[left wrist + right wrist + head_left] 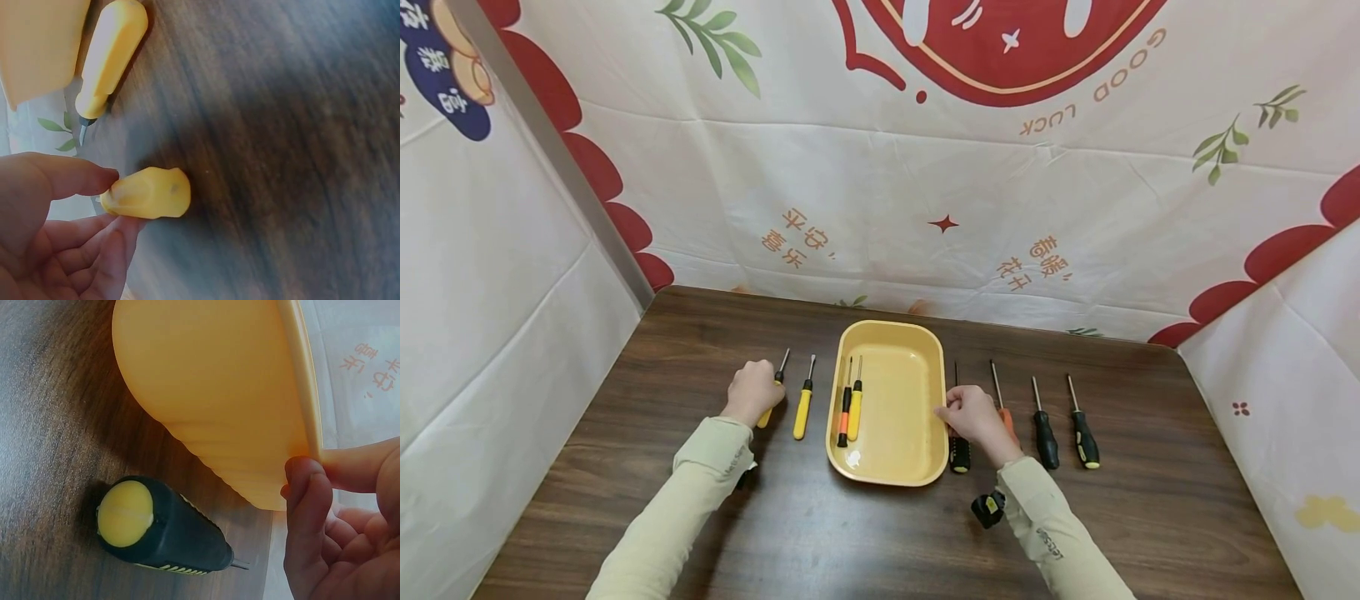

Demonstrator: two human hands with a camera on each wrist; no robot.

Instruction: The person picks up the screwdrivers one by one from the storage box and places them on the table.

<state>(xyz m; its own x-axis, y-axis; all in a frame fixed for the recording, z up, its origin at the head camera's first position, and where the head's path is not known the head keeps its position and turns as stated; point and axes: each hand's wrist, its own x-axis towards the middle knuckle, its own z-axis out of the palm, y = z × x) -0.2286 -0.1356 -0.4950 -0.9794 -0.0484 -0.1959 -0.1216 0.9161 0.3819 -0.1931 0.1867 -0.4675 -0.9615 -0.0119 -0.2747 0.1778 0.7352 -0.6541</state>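
My left hand (754, 393) pinches a yellow-handled screwdriver (153, 194) between thumb and fingers, left of the tray; its shaft points to the back. Another yellow screwdriver (802, 412) lies on the table between that hand and the tray. On the other side, my right hand (973, 412) grips the right rim of the yellow tray (898, 400), thumb and fingers on either side of the edge. Inside the tray, along its left wall, lie a black-and-orange screwdriver (845, 417) and a yellow screwdriver (855, 412). Below the right hand lies a black screwdriver (187, 534) with a yellow end cap.
Right of the tray, partly behind my right hand, lies an orange-handled screwdriver (1007, 423). Beyond it are a black screwdriver (1046, 439) and a black-and-yellow one (1085, 440). A printed white cloth (880, 208) hangs behind the brown table (850, 542).
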